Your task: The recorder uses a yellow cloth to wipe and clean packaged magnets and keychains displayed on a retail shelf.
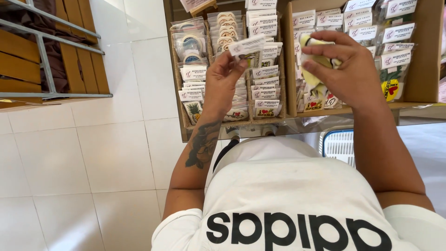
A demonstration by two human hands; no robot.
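Observation:
My left hand (224, 78) pinches a small clear packet with a white label card (247, 48), lifted just above the middle rows of a brown cardboard tray (186, 122). My right hand (338, 65) is closed around a yellow and white cloth (312, 42) and hovers over the front of a second cardboard tray (291, 60) on the right. Both trays hold several rows of small packaged trinkets under white cards.
Round sticker-like packets (191, 44) fill the left tray's first column. A white plastic basket (339, 146) sits below the shelf. Wooden slats and a grey metal rail (44, 60) stand at the left over white floor tiles (93, 158).

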